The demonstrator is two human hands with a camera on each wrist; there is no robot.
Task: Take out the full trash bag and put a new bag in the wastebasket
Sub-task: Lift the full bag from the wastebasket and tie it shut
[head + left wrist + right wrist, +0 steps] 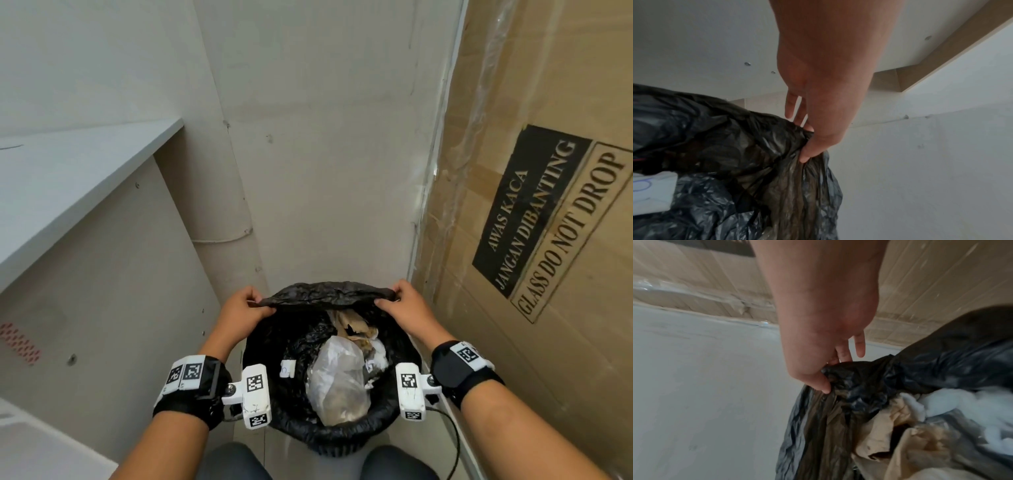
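A black wastebasket [330, 445] stands on the floor between my knees, lined with a black trash bag [325, 294] full of paper, brown wrapping and a clear plastic bag [337, 377]. The bag's far edge is lifted off the rim and stretched between my hands. My left hand [251, 305] pinches its left end, thumb and fingers closed on the film [807, 142]. At the right end, my right hand [394, 296] pinches the bag [849, 374] the same way. The near edge still wraps the basket rim.
A pale wall stands close behind the basket. A large cardboard box [548, 205] marked "GLASS DO NOT DROP" stands close on the right. A white shelf and cabinet side [85, 240] close in on the left. The gap is narrow.
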